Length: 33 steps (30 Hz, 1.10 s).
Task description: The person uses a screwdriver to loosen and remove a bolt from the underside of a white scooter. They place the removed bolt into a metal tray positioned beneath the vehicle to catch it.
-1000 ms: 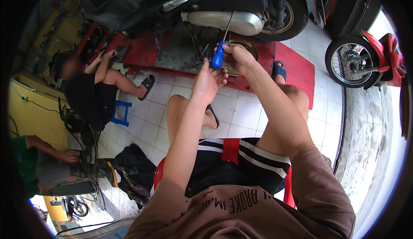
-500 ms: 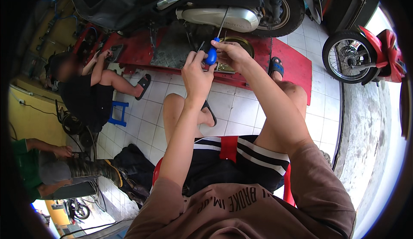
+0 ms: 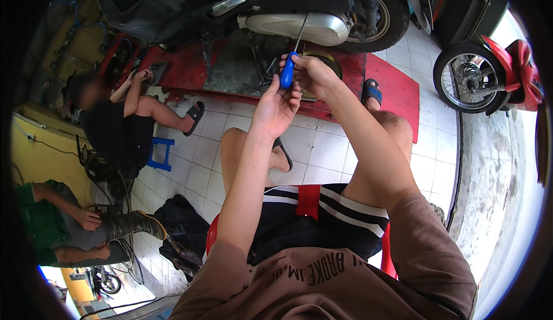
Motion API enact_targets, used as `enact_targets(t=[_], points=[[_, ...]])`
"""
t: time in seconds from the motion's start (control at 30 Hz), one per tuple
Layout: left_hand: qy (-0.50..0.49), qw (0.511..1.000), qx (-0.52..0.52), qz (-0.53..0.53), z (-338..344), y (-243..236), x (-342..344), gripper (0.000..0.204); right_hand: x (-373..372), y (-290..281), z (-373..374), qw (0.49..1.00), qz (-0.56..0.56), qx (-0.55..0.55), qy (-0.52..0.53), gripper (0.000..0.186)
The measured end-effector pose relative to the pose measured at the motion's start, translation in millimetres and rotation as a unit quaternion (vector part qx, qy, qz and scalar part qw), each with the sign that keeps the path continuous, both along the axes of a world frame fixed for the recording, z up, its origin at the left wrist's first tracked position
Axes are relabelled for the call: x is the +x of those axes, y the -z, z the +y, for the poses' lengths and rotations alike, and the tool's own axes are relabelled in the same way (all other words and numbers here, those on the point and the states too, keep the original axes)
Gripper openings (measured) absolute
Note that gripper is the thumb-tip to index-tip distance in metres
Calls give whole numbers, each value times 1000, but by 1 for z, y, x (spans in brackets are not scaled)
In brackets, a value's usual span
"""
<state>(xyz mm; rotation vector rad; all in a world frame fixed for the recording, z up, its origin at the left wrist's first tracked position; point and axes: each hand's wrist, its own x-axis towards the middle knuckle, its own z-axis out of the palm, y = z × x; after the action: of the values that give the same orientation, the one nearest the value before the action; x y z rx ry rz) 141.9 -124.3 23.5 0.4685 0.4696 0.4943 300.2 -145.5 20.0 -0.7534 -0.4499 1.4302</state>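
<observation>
A screwdriver (image 3: 287,73) with a blue handle and a long thin metal shaft points up towards the silver engine cover (image 3: 317,27) of a scooter. My right hand (image 3: 314,73) closes its fingers and thumb around the front of the handle. At the handle's rear end is my left hand (image 3: 279,105), palm turned up, fingers loosely curled, thumb along the handle's side. Whether the screwdriver's tip touches the cover is hard to tell. A round gold-coloured pan (image 3: 329,61) sits behind my right hand, partly hidden by it.
The scooter stands over a red platform (image 3: 391,86) with a metal plate (image 3: 230,69) bearing loose tools. To the left, a seated person (image 3: 115,112) is near a blue stool (image 3: 161,154); another person's leg (image 3: 129,225) is lower down. A red motorcycle (image 3: 484,78) stands at right.
My left hand has turned over from back up to palm up at the handle, and its fingers have loosened. At lower left, the other person's hands and boot have shifted.
</observation>
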Motion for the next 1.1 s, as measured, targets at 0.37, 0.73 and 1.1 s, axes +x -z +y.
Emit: enact_targets(t=[0.37,0.73,1.1], points=[[-202,535,722,390,-15,-19,6,31,1,6,5,987,-94,-96,89,21],[17,998,-42,-36,-4,0,1,44,1,3,4,997,-22,-44,58,18],[-225,516,761,322,-10,-15,10,32,6,6,3,987,-107,-83,89,25]])
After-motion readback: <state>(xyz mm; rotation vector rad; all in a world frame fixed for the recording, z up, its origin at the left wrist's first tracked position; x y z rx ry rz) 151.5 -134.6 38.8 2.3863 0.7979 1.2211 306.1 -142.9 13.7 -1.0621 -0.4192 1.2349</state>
